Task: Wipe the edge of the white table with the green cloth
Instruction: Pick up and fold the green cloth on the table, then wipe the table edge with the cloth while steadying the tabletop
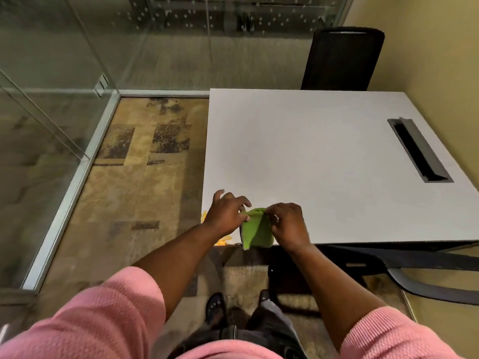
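The green cloth (257,230) is partly covered at its top corners by the left hand (225,214) and right hand (287,224), so each grip's fingertips are hard to make out. Orange bits (223,242) near the surface's (311,156) lower left corner are too small to identify. The surface runs off the frame's right edge. The black chair (342,58) is hidden below its backrest.

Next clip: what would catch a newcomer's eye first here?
The green cloth stands out, pinched between the left hand and right hand at the near left corner of the white table. Beyond that, a dark cable slot sits toward the table's right side, and a black chair stands behind its far edge.
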`<action>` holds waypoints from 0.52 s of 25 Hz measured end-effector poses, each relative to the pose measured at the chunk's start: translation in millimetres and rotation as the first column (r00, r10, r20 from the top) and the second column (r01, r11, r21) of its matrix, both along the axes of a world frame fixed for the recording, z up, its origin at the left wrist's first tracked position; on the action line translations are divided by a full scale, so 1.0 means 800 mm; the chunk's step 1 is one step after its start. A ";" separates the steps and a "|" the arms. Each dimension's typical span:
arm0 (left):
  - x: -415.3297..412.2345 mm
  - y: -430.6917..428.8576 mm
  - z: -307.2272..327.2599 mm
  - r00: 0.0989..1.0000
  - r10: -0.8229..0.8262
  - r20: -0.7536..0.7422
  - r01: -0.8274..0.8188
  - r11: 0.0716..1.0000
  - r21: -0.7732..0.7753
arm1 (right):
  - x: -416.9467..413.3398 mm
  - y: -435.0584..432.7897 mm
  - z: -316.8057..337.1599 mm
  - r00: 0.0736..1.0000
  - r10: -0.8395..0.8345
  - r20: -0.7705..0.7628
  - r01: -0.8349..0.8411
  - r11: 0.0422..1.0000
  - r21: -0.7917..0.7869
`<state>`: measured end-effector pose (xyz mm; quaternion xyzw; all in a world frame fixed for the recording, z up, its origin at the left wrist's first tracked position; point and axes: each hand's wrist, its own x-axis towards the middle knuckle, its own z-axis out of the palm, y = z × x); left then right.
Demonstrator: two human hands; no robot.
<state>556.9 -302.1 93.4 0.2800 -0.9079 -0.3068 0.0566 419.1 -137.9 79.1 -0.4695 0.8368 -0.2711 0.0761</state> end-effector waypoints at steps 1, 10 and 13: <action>0.003 0.003 -0.011 0.999 0.014 0.034 -0.015 1.000 0.025 | -0.002 -0.003 -0.010 0.999 0.026 0.025 -0.027 0.998 0.051; 0.004 -0.004 -0.116 0.946 0.231 0.226 -0.259 0.960 0.104 | -0.024 -0.063 -0.104 0.971 0.173 0.165 -0.205 0.957 0.204; -0.005 -0.004 -0.137 0.918 0.312 0.245 -0.336 0.940 0.063 | -0.033 -0.080 -0.130 0.962 0.166 0.217 -0.217 0.947 0.236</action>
